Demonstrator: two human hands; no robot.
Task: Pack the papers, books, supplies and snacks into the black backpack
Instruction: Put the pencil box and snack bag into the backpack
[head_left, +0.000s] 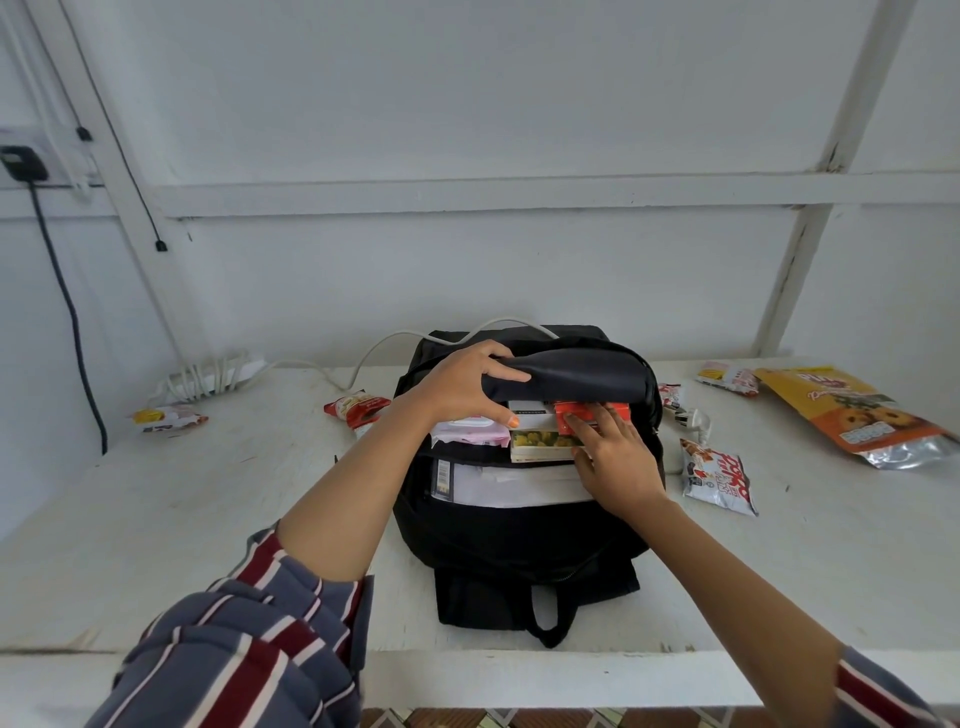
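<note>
The black backpack (519, 530) lies open on the white table (208, 519). My left hand (467, 384) grips the bag's front flap (582, 376) and holds it up. My right hand (613, 457) pushes an orange box (587, 413) into the opening, fingers laid flat on it. Inside lie a pink wipes pack (467, 434), a book with a yellow cover (545, 441), a white box (530, 410) and white papers (519, 488). Snack packets are scattered on the table: a red one (356, 408), a white and red one (719, 475) and a large orange bag (852, 410).
A white power strip (213, 376) with cables sits at the back left. A small packet (169, 418) lies at the left and another (727, 376) at the back right. A white plug (693, 421) lies beside the bag. The wall stands close behind.
</note>
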